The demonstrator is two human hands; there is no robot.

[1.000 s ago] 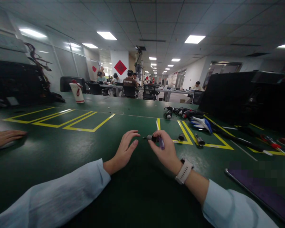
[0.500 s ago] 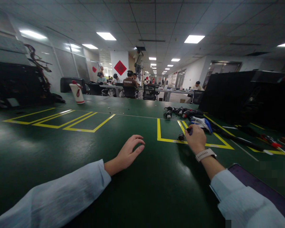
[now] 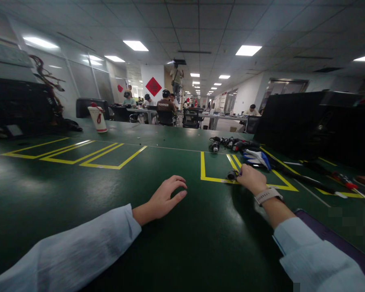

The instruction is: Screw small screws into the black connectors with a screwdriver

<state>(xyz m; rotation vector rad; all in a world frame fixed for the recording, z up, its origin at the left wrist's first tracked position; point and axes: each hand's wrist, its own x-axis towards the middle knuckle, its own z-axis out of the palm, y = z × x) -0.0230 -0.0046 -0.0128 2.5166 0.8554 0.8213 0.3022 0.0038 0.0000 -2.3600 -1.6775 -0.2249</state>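
My left hand (image 3: 167, 196) rests on the green table (image 3: 79, 194) with its fingers loosely curved and apart, holding nothing. My right hand (image 3: 251, 178), with a white watch on the wrist, is stretched forward and lowered onto the yellow tape line (image 3: 214, 179). Its fingers curl down and are mostly hidden behind the back of the hand. Whatever they pinch stays out of sight. A small black cylindrical part (image 3: 232, 174) lies on the tape at the fingertips of that hand.
A blue and white glove (image 3: 258, 158) and a cluster of black parts (image 3: 228, 142) lie beyond my right hand. Screwdrivers (image 3: 346, 184) lie at the right, a dark flat tablet (image 3: 337, 239) sits near my right sleeve. A white cup (image 3: 97, 119) stands far left. People sit at distant desks.
My right hand carried a purple-handled screwdriver and a small black part from the middle out to the right tape line and lowered there. My left hand stayed put. Another person's hand at the left edge has gone.
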